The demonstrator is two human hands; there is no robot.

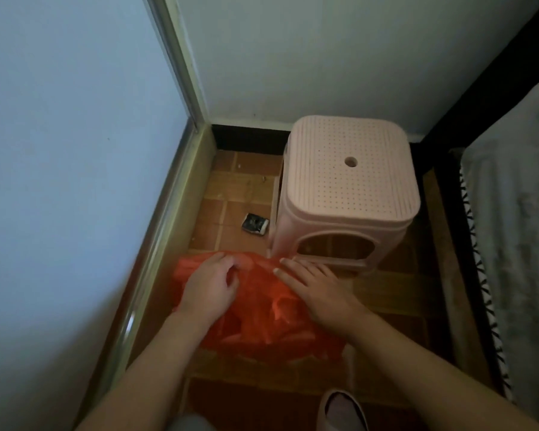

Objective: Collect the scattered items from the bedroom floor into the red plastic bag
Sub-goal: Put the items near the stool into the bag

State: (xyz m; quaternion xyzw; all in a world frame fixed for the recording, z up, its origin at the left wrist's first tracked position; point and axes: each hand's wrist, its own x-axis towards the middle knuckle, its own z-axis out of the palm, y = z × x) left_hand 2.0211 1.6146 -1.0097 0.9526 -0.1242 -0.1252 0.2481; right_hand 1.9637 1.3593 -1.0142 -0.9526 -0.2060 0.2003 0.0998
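The red plastic bag [262, 309] lies crumpled on the brown tiled floor, below the middle of the view. My left hand [210, 286] rests on its left part with the fingers curled into the plastic at the bag's upper edge. My right hand [316, 289] lies flat on the bag's right part, fingers straight and pointing up-left. A small dark crumpled wrapper [255, 223] sits on the floor beyond the bag, beside the stool's left leg.
A pink plastic stool [346, 188] stands just behind the bag. A wall and metal door frame [168, 213] close off the left side. A bed with a grey cover [517, 237] runs along the right. A slipper [343, 410] shows at the bottom.
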